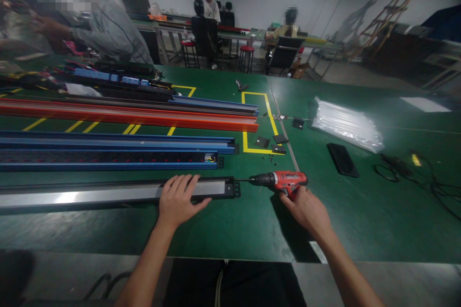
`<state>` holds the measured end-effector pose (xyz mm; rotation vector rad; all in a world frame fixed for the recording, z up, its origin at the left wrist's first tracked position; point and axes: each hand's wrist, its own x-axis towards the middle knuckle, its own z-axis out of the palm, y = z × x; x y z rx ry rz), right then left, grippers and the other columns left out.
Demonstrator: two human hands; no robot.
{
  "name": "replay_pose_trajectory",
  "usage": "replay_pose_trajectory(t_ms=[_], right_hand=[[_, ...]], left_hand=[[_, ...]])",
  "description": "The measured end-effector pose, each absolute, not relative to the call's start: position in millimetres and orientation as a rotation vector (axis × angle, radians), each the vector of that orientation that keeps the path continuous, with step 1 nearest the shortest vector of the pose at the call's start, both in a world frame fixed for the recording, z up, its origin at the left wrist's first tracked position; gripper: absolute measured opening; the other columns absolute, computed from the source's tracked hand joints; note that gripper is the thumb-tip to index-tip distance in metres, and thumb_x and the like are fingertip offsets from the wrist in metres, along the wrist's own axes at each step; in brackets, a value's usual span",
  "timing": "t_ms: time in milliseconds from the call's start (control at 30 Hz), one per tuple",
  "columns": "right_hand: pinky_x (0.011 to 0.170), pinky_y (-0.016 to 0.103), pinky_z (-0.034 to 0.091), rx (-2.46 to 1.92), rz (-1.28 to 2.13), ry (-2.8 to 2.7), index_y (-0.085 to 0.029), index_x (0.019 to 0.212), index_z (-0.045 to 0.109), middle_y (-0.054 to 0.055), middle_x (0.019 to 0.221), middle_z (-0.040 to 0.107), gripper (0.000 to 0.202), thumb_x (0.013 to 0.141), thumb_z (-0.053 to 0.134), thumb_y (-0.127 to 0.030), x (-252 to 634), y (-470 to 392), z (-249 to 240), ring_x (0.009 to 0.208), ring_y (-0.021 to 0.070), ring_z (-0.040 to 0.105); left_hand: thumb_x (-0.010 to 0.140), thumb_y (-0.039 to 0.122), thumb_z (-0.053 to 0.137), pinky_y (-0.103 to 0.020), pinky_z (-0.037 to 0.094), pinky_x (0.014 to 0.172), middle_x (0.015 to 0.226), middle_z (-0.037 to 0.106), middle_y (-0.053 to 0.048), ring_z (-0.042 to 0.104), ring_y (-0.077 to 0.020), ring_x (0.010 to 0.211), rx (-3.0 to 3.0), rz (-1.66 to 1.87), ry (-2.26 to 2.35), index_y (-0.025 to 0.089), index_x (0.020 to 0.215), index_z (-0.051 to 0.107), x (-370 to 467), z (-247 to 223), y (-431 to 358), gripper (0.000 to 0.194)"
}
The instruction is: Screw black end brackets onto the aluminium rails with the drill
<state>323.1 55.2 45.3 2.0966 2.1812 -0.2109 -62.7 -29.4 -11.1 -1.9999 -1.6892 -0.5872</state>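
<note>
Plainly, in the head view, the bench [252, 235] runs across from side to side, and the long black rail [108, 193] lies along its near edge, running out past the left side of view. The left hand [180, 199] is half open, bent across the rail near its right end, with fingers over the far side and thumb stretched along the near one. The right hand [306, 206] is closed around the grip of a red drill [288, 180], whose bit [244, 180] points left at the cap [236, 189] on the rail's end; whether it touches cannot be told.

Toward the bench's far edge lie two blue rails [180, 143], then a red rail [144, 119]. Loose caps [262, 141] and tiny dark parts [272, 159] sit beyond the drill. Toward the bench's right end are a phone [342, 159], a clear pack [345, 124] and tangled cables [435, 187]. A person in a grey sleeve [111, 33] stands beyond the far left corner.
</note>
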Motion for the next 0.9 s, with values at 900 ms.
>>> replay_pose_trajectory(t_ms=[900], right_hand=[[0.073, 0.04, 0.049, 2.117, -0.241, 2.198, -0.011, 0.103, 0.063, 0.021, 0.1, 0.073, 0.056, 0.096, 0.045, -0.064, 324.9, 55.3, 43.7, 0.089, 0.0346, 0.073]], left_hand=[[0.085, 0.068, 0.063, -0.055, 0.045, 0.102, 0.118, 0.074, -0.015, 0.067, -0.0364, 0.108, -2.042, -0.669, -1.791, 0.021, 0.133, 0.067, -63.9, -14.1, -30.9, 0.068]])
